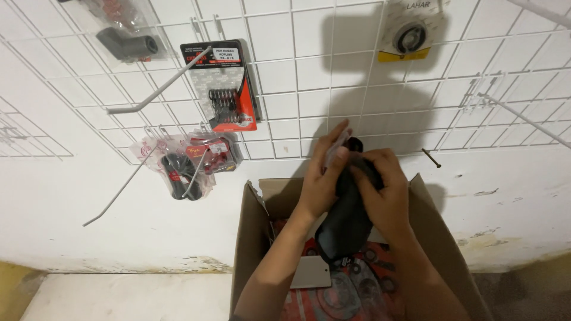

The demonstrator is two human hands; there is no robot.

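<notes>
Hands are closing together on a black rubber part in clear wrapping (348,214), left hand (324,178) and right hand (383,190) both clamping it above an open cardboard box (250,238), before a white wire grid (297,71) carrying packaged parts.

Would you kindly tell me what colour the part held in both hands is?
The rubber part is black, held by the left hand and right hand; the head view shows it.

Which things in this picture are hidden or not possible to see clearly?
Head view only:
- Black part: middle hidden by left hand and right hand.
- Cardboard box: bottom cut off by lower edge; contents partly behind the arms.
- Hanging bags: glare hides the contents.
</notes>
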